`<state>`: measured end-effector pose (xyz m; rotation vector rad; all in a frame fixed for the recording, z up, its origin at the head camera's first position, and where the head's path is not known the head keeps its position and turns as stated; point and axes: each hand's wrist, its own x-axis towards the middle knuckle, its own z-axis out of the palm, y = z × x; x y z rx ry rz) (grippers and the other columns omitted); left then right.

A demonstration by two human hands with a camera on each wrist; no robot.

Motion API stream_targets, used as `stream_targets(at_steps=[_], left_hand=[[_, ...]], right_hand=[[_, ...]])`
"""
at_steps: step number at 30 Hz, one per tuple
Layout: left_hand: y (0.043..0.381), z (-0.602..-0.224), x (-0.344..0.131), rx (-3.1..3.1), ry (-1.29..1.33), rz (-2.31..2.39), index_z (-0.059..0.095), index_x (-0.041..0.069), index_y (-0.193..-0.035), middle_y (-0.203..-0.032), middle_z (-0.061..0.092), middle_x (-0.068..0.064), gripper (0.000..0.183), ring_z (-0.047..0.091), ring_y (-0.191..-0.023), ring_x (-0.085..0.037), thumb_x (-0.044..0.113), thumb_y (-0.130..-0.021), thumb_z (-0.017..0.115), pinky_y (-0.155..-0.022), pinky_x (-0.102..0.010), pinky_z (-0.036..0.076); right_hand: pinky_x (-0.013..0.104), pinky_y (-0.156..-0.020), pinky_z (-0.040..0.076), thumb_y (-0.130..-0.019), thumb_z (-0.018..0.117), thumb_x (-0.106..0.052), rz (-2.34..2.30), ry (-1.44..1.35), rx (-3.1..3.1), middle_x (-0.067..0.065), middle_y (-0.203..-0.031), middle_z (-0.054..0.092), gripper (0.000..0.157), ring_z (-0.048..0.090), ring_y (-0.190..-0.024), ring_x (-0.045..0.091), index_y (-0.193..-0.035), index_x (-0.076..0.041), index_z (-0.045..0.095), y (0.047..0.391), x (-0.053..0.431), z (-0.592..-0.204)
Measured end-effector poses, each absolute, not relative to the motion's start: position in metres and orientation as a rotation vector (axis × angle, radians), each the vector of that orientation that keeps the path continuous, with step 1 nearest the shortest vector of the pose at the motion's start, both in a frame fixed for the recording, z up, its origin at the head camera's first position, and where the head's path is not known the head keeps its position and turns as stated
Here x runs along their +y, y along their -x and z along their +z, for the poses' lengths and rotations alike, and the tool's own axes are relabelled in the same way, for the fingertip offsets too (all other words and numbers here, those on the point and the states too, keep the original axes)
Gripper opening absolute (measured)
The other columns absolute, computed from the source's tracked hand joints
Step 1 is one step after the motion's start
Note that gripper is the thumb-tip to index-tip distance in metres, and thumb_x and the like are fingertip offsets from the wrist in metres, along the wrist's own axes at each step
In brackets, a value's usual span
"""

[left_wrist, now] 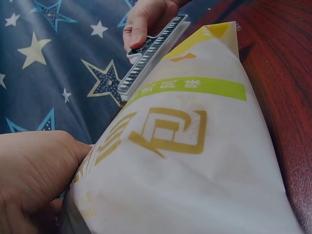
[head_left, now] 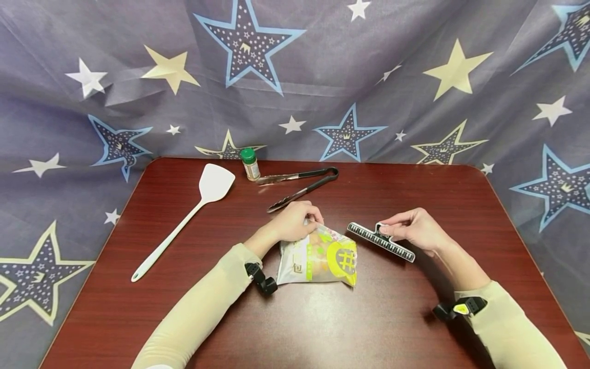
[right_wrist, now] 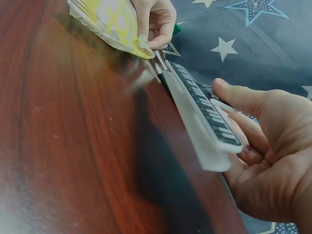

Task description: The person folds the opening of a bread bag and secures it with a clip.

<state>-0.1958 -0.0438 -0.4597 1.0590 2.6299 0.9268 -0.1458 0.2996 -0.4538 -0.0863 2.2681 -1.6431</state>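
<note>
A white, yellow and green plastic food bag point(head_left: 318, 259) lies on the table, its printed front up. My left hand point(head_left: 295, 221) pinches the bag's far edge; in the right wrist view its thumb and fingertips point(right_wrist: 145, 41) meet on the film. To the right of the bag, my right hand point(head_left: 417, 230) holds a long bag clip point(head_left: 381, 242) with a piano-key pattern by its handle. The clip is apart from the bag, above the table. In the right wrist view, thumb and fingers squeeze the clip's handle, and its long jaws look slightly parted.
Metal tongs point(head_left: 301, 187) with black handles lie spread behind my left hand. Beside them stands a small shaker bottle point(head_left: 250, 165) with a green cap. A white spatula point(head_left: 203, 200) lies at the left. A star-patterned cloth point(head_left: 387, 66) hangs behind the table point(head_left: 442, 192).
</note>
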Motion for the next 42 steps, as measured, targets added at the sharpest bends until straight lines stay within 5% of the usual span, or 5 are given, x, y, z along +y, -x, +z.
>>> stream_targets(at_steps=[42], left_hand=[[0.197, -0.462, -0.043, 2.627, -1.035, 0.935, 0.080, 0.016, -0.098, -0.093, 0.071, -0.001, 0.011, 0.064, -0.089, -0.014, 0.009, -0.096, 0.072, -0.083, -0.026, 0.050]], right_hand=[[0.029, -0.069, 0.064, -0.093, 0.078, -0.003, -1.643, 0.108, 2.152, -0.009, -0.086, 0.081, 0.036, 0.073, -0.078, 0.004, -0.117, 0.023, 0.069, 0.140, 0.288, -0.468]])
